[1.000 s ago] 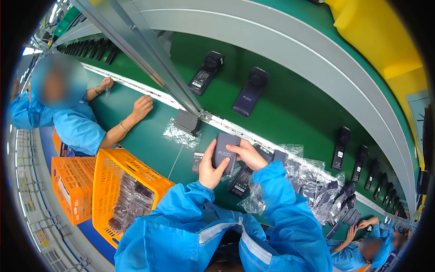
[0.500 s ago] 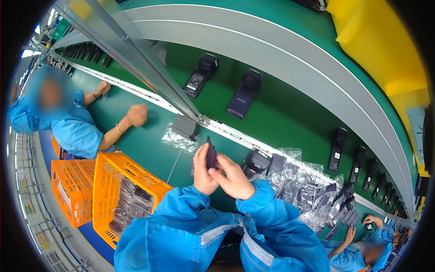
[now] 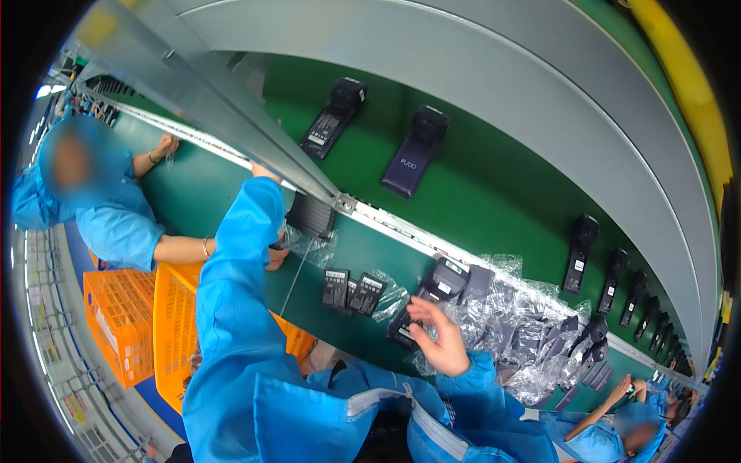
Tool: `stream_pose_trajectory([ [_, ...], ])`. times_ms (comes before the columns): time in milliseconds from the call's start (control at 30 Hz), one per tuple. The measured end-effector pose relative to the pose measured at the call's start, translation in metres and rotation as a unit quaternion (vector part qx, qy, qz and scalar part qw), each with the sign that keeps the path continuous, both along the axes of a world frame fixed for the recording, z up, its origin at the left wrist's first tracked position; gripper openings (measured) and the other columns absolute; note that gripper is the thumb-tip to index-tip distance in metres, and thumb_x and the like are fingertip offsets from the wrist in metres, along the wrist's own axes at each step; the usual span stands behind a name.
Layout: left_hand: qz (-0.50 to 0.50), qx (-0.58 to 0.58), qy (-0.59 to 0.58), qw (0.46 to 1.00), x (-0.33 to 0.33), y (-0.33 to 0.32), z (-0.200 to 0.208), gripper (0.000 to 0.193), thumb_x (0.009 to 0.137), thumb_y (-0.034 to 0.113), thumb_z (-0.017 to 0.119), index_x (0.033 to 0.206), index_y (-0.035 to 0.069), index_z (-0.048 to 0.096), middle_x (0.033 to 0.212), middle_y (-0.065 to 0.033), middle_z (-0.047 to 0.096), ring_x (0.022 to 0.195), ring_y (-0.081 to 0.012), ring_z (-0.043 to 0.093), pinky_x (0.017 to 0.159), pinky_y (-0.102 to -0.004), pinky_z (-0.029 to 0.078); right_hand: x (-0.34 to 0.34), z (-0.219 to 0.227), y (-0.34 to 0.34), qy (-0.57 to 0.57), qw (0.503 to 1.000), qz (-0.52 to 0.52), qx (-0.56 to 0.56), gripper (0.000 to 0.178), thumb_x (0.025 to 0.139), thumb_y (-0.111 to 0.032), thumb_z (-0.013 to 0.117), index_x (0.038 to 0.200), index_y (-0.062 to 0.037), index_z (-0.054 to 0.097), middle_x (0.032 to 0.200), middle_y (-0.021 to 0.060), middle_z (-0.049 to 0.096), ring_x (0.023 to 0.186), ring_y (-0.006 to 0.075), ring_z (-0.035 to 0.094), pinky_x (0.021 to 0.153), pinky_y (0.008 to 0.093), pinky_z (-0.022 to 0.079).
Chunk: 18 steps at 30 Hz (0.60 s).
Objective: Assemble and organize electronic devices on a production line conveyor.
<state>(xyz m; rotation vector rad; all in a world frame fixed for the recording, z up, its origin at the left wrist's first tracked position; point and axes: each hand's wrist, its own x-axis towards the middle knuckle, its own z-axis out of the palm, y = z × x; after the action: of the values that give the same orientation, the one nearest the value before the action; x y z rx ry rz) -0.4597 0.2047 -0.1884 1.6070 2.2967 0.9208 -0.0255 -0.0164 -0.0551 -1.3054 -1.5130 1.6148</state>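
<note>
My left arm stretches far out to the left, across the edge rail. Only a bit of my left hand (image 3: 267,172) shows beyond the blue sleeve, beside the metal post, and its fingers are hidden. My right hand (image 3: 441,338) hovers palm inward with fingers apart and nothing in them. Just left of its fingers lies a dark handheld terminal (image 3: 403,327), partly covered by the hand. Black labelled battery packs (image 3: 335,288) rest on the green table near clear plastic film (image 3: 392,298). A second terminal (image 3: 445,279) lies behind my right hand.
The metal post (image 3: 289,158) rises at the rail near a stack of dark grey pieces (image 3: 311,216). Plastic-wrapped parts (image 3: 525,332) heap up on the right. Terminals (image 3: 417,150) line the green belt. A co-worker's arm (image 3: 184,248) and orange crates (image 3: 120,316) are at left.
My hands have parted from the flat dark piece they held together. My left arm has swung far left; my right hand has moved right and lower. The battery packs have come into sight.
</note>
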Motion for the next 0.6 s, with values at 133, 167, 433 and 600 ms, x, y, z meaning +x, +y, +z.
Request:
stream_pose_trajectory([
  [133, 0.039, 0.094, 0.049, 0.994, 0.006, 0.036, -0.040, 0.096, 0.053, 0.040, 0.082, 0.133, 0.018, 0.034, 0.113, -0.0220, 0.048, 0.100, -0.0349, 0.052, 0.085, -0.0424, 0.044, 0.003, -0.014, -0.015, -0.009, 1.000, -0.006, -0.021, 0.044, 0.080, -0.005, 0.059, 0.121, -0.0015, 0.045, 0.105, 0.0156, 0.059, 0.093, 0.0213, 0.058, 0.082, 0.0315, 0.045],
  [167, 0.050, -0.009, 0.025, 0.998, 0.028, 0.046, -0.029, 0.098, 0.052, 0.042, 0.082, 0.133, 0.019, 0.033, 0.114, -0.0220, 0.047, 0.102, -0.0353, 0.051, 0.086, -0.0430, 0.044, 0.004, -0.018, -0.019, -0.018, 0.999, -0.024, -0.033, 0.044, 0.080, -0.005, 0.059, 0.121, -0.0015, 0.045, 0.105, 0.0155, 0.059, 0.093, 0.0213, 0.058, 0.083, 0.0316, 0.044],
  [433, 0.093, -0.121, -0.001, 0.988, 0.021, 0.054, -0.013, 0.104, 0.046, 0.046, 0.083, 0.132, 0.015, 0.033, 0.119, -0.0201, 0.047, 0.108, -0.0351, 0.049, 0.091, -0.0415, 0.043, -0.001, -0.018, -0.038, -0.025, 0.997, -0.048, -0.053, 0.046, 0.078, -0.006, 0.061, 0.121, -0.0028, 0.046, 0.105, 0.0140, 0.060, 0.095, 0.0222, 0.059, 0.084, 0.0332, 0.045],
  [600, 0.072, -0.110, 0.003, 0.991, 0.029, 0.059, -0.012, 0.095, 0.052, 0.042, 0.081, 0.132, 0.019, 0.035, 0.121, -0.0176, 0.046, 0.109, -0.0347, 0.048, 0.091, -0.0431, 0.042, -0.007, -0.027, -0.041, -0.025, 0.998, -0.047, -0.042, 0.044, 0.078, -0.008, 0.061, 0.119, -0.0038, 0.047, 0.106, 0.0135, 0.060, 0.092, 0.0219, 0.059, 0.081, 0.0333, 0.046],
])
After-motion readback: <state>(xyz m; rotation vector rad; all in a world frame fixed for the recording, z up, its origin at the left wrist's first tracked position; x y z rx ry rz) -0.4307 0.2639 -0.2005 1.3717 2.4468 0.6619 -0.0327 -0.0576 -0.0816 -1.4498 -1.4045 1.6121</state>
